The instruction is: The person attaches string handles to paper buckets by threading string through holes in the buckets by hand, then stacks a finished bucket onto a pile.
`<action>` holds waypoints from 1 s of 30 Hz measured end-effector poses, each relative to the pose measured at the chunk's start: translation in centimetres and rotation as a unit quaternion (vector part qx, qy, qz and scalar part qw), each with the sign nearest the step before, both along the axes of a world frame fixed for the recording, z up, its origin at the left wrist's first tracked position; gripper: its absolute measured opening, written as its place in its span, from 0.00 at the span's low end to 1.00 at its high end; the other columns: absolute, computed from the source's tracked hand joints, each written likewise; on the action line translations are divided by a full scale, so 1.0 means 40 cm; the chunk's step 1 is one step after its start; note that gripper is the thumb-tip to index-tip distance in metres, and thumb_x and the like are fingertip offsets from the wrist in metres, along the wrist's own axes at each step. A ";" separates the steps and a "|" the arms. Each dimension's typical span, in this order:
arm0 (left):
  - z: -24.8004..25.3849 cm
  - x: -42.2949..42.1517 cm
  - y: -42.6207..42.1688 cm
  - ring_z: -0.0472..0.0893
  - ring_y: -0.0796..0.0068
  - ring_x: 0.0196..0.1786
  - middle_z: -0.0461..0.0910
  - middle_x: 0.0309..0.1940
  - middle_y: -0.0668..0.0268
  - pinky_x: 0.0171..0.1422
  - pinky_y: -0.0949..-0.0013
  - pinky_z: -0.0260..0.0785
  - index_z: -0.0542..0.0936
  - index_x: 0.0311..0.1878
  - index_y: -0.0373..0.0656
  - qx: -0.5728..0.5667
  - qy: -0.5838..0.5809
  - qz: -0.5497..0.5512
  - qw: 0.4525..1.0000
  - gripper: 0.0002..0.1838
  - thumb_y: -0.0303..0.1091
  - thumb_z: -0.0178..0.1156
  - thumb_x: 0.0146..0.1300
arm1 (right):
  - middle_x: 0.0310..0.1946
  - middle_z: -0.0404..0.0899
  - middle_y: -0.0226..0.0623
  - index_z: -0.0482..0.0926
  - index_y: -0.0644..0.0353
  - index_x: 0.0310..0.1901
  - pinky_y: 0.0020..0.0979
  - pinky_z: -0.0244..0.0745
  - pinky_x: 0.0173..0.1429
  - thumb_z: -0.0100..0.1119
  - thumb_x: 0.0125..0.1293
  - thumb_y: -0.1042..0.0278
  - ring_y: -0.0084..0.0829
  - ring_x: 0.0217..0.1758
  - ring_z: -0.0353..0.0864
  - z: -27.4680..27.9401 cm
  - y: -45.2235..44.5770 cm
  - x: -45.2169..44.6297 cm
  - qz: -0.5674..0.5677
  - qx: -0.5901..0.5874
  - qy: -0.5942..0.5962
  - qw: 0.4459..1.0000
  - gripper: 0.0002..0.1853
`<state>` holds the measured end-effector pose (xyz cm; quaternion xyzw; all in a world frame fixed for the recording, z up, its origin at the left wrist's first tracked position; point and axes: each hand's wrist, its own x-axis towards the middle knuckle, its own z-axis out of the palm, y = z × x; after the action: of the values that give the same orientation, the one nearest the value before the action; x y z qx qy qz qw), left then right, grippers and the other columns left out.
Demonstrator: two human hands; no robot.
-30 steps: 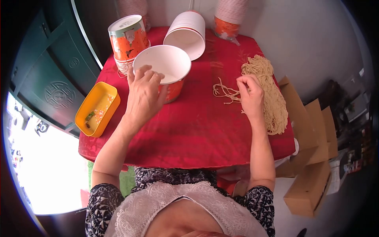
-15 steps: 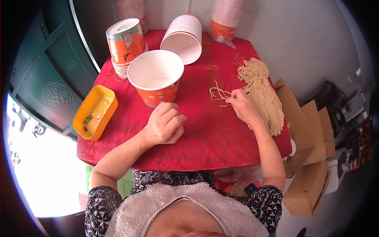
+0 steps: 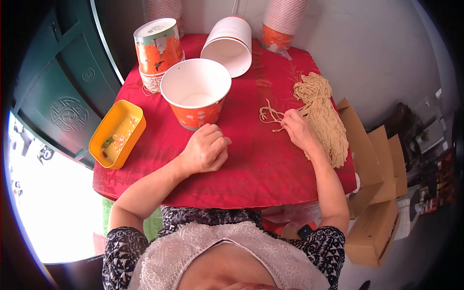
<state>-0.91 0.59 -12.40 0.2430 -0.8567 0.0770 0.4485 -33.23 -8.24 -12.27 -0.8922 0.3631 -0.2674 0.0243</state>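
Note:
My left hand (image 3: 207,149) is closed in a fist above the near middle of the table, just in front of a paper bucket (image 3: 199,116). Whatever lies inside the fist, if anything, is hidden. That bucket stands upright with its white inside showing and has an orange printed wall. To the right, my right hand (image 3: 300,130) pinches a few strands of beige cord (image 3: 271,114) whose loose, curled ends lie on the cloth. Close beside it lies the thick bundle of beige cords (image 3: 325,121), tied near its far end.
A yellow tray (image 3: 137,133) with small bits stands at the left. Behind are upside-down stacked buckets (image 3: 158,50), buckets lying sideways (image 3: 232,36) and a tall wrapped stack (image 3: 282,24). Cardboard boxes (image 3: 369,229) stand right of the red-covered table (image 3: 261,181).
The view has shifted slightly, so the buckets appear a little further right and higher. Both hands hold nearly the same poses, the right still pinching the strands.

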 end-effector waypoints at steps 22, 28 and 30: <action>-0.012 0.002 0.005 0.74 0.61 0.28 0.72 0.23 0.63 0.33 0.60 0.67 0.76 0.35 0.39 0.039 -0.001 -0.007 0.999 0.13 0.17 0.63 0.43 | 0.48 0.75 0.38 0.79 0.63 0.37 0.39 0.77 0.50 0.64 0.61 0.77 0.41 0.49 0.80 0.013 -0.015 -0.005 -0.023 0.055 0.023 0.998 0.04; -0.019 0.000 0.003 0.74 0.62 0.28 0.72 0.22 0.64 0.33 0.60 0.67 0.76 0.35 0.39 0.044 -0.004 -0.009 0.999 0.13 0.18 0.63 0.44 | 0.43 0.75 0.39 0.79 0.64 0.35 0.40 0.76 0.49 0.65 0.61 0.75 0.41 0.46 0.79 0.008 -0.007 0.027 0.000 0.020 0.018 1.000 0.05; -0.022 -0.001 0.003 0.75 0.62 0.28 0.73 0.22 0.65 0.33 0.60 0.67 0.76 0.35 0.39 0.044 -0.008 -0.006 0.999 0.12 0.19 0.64 0.44 | 0.40 0.75 0.39 0.79 0.65 0.34 0.41 0.75 0.49 0.65 0.61 0.76 0.41 0.44 0.78 0.009 -0.004 0.043 -0.003 -0.006 0.049 0.999 0.04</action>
<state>-0.95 0.71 -13.28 0.2565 -0.8645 0.0382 0.4305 -31.52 -8.40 -11.93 -0.9034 0.3649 -0.2252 0.0001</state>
